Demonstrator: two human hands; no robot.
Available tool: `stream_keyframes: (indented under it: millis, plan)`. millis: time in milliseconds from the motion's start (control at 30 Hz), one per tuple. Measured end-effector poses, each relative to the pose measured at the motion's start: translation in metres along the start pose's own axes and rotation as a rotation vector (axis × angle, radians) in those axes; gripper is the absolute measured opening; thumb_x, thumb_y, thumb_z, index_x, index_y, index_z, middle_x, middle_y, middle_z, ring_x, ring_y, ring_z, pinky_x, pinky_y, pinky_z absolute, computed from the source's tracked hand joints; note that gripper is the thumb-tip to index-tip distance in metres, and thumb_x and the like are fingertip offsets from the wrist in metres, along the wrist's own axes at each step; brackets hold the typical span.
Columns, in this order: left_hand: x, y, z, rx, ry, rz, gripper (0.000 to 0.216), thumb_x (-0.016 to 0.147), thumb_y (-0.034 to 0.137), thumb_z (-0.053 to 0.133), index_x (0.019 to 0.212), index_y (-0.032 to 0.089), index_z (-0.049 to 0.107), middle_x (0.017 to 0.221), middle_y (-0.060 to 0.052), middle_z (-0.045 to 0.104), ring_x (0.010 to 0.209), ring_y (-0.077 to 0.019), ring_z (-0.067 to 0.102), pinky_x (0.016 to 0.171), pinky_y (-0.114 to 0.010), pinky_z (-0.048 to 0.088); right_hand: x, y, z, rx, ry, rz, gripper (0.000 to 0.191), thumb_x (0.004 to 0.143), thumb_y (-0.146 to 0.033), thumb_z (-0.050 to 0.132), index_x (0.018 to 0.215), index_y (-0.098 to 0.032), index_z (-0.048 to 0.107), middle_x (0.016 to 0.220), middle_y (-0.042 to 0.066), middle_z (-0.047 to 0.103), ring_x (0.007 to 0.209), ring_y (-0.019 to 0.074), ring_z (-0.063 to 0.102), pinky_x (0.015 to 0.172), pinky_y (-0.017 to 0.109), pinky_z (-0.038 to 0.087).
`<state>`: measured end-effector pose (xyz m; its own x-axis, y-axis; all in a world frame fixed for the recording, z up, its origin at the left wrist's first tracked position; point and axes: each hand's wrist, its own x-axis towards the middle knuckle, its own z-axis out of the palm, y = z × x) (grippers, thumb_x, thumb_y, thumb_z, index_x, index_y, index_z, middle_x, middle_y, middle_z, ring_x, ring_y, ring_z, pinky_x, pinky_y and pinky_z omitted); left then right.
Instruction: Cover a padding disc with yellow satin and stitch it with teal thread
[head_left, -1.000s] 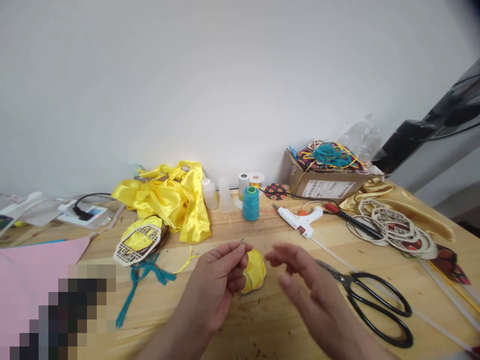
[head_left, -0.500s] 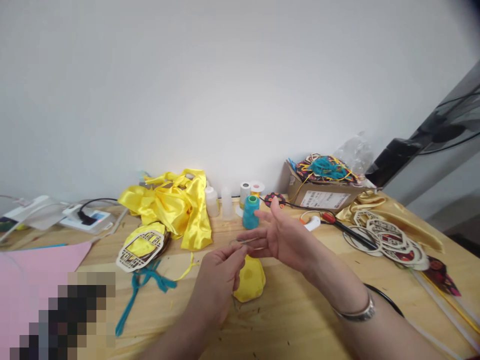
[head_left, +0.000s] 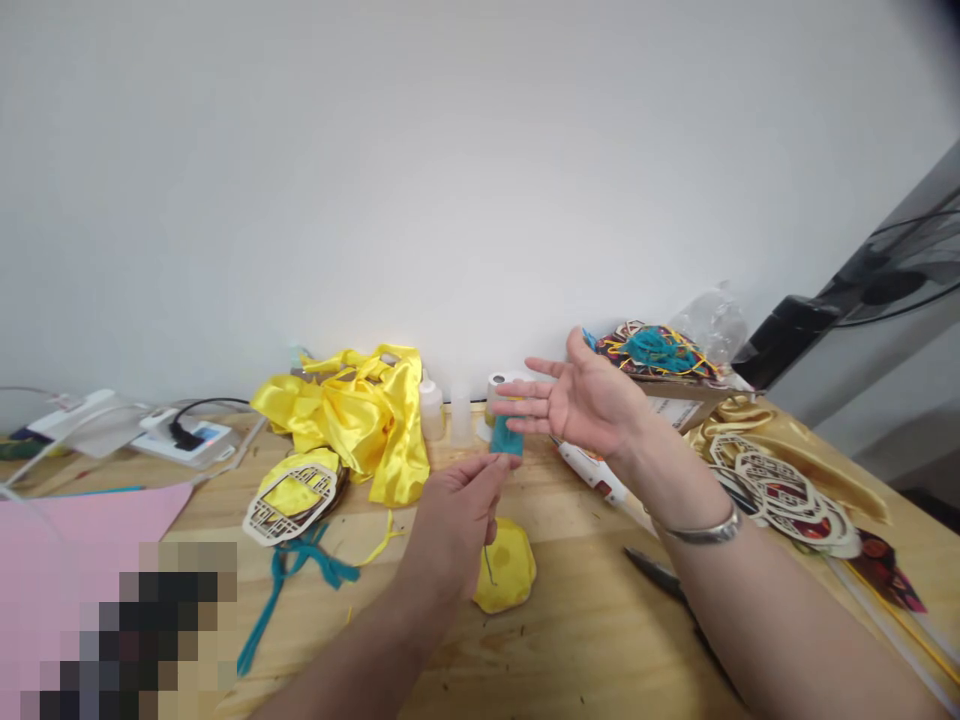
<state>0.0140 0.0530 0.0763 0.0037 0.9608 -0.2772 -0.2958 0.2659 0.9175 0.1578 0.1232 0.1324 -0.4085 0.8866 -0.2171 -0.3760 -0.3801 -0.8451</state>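
My left hand (head_left: 461,510) is closed in a pinch over the middle of the table. A thin dark thread (head_left: 490,566) hangs below its fingers, in front of a yellow fabric piece (head_left: 508,570) with a pale edge lying on the wood. My right hand (head_left: 581,400) is raised palm up with its fingers spread, holding nothing visible. Behind its fingertips stands the teal thread spool (head_left: 507,436), partly hidden. A white glue gun (head_left: 592,468) lies below the right palm, partly covered by the wrist.
Yellow satin (head_left: 352,410) lies heaped behind, beside small bottles (head_left: 431,408). Lattice-cut discs (head_left: 289,500) and teal strips (head_left: 300,560) sit left. Right are a filled cardboard box (head_left: 679,408), more cut pieces (head_left: 787,490) and a dark slender tool (head_left: 652,572). A power strip (head_left: 184,440) stands far left.
My right hand has moved up and away from the left, its fingers fanning out. My left hand has risen slightly. The glue gun now shows, and the thread hangs below the left hand.
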Motion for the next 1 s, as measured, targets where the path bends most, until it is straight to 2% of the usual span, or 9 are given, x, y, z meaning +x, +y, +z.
stream_keyframes:
  millis: [167,367,567,700,767,833,900,967,1000]
  plan:
    - [-0.008,-0.002,-0.006,-0.015,-0.016,-0.024,0.026,0.068,0.038,0.071,0.077,0.014,0.071,0.043,0.012,0.026,0.038,-0.0038,0.018,0.036,-0.017,0.014,0.009,-0.026,-0.004,-0.004,0.001,-0.096,0.084,0.084,-0.07,0.023,0.14,-0.009,0.013,0.126,0.029,0.049,0.096,0.0332,0.064,0.081,0.049,0.048]
    - [-0.023,-0.008,-0.022,-0.006,-0.022,-0.134,0.032,0.068,0.042,0.071,0.08,0.012,0.071,0.04,0.013,0.024,0.038,-0.0035,0.015,0.037,-0.018,0.012,-0.012,-0.058,-0.001,-0.231,0.133,-0.274,0.078,0.086,-0.068,0.015,0.139,-0.012,0.022,0.121,0.022,0.057,0.101,0.0307,0.062,0.076,0.046,0.05]
    - [-0.048,-0.022,-0.045,0.072,-0.023,-0.253,0.036,0.066,0.045,0.071,0.082,0.013,0.071,0.037,0.012,0.028,0.037,-0.0037,0.016,0.037,-0.02,0.011,-0.042,-0.059,-0.01,-0.37,0.292,-0.416,0.067,0.087,-0.065,0.025,0.132,-0.017,0.037,0.115,0.018,0.062,0.095,0.027,0.065,0.073,0.04,0.053]
    - [-0.06,-0.034,-0.057,0.13,-0.035,-0.319,0.037,0.067,0.048,0.07,0.079,0.013,0.072,0.035,0.012,0.027,0.035,-0.0036,0.015,0.037,-0.022,0.008,-0.062,-0.058,-0.027,-0.484,0.35,-0.533,0.062,0.09,-0.061,0.012,0.126,-0.023,0.045,0.122,0.014,0.06,0.096,0.0244,0.065,0.075,0.04,0.052]
    - [-0.063,-0.037,-0.062,0.148,-0.012,-0.359,0.039,0.064,0.05,0.071,0.08,0.013,0.073,0.035,0.012,0.027,0.034,-0.0035,0.016,0.037,-0.022,0.008,-0.071,-0.055,-0.041,-0.656,0.411,-0.525,0.065,0.089,-0.063,0.012,0.124,-0.023,0.049,0.114,0.014,0.064,0.092,0.0255,0.065,0.074,0.042,0.051]
    - [-0.064,-0.039,-0.065,0.153,-0.002,-0.407,0.044,0.06,0.052,0.073,0.08,0.013,0.073,0.035,0.012,0.027,0.034,-0.0037,0.016,0.037,-0.021,0.008,-0.08,-0.044,-0.057,-1.006,0.519,-0.459,0.062,0.084,-0.066,0.03,0.118,-0.021,0.056,0.102,0.015,0.067,0.087,0.0288,0.065,0.075,0.047,0.049]
    - [-0.066,-0.041,-0.065,0.133,0.009,-0.42,0.045,0.059,0.052,0.074,0.081,0.013,0.073,0.035,0.012,0.027,0.035,-0.0039,0.016,0.037,-0.021,0.009,-0.089,-0.022,-0.066,-1.444,0.676,-0.463,0.052,0.078,-0.058,0.052,0.11,-0.018,0.063,0.099,0.015,0.066,0.092,0.0337,0.061,0.082,0.053,0.043]
    - [-0.067,-0.041,-0.063,0.11,0.03,-0.386,0.041,0.062,0.049,0.073,0.083,0.014,0.073,0.036,0.012,0.027,0.036,-0.0041,0.016,0.037,-0.02,0.01,-0.098,0.011,-0.063,-1.698,0.799,-0.619,0.038,0.079,-0.044,0.058,0.104,-0.018,0.066,0.106,0.016,0.062,0.105,0.0359,0.053,0.092,0.053,0.036]
    - [-0.068,-0.041,-0.061,0.102,0.037,-0.369,0.039,0.064,0.047,0.072,0.084,0.014,0.073,0.036,0.012,0.026,0.037,-0.0043,0.015,0.038,-0.02,0.01,-0.102,0.03,-0.056,-1.686,0.788,-0.684,0.03,0.081,-0.039,0.056,0.1,-0.018,0.067,0.106,0.015,0.061,0.106,0.0335,0.052,0.091,0.049,0.037]
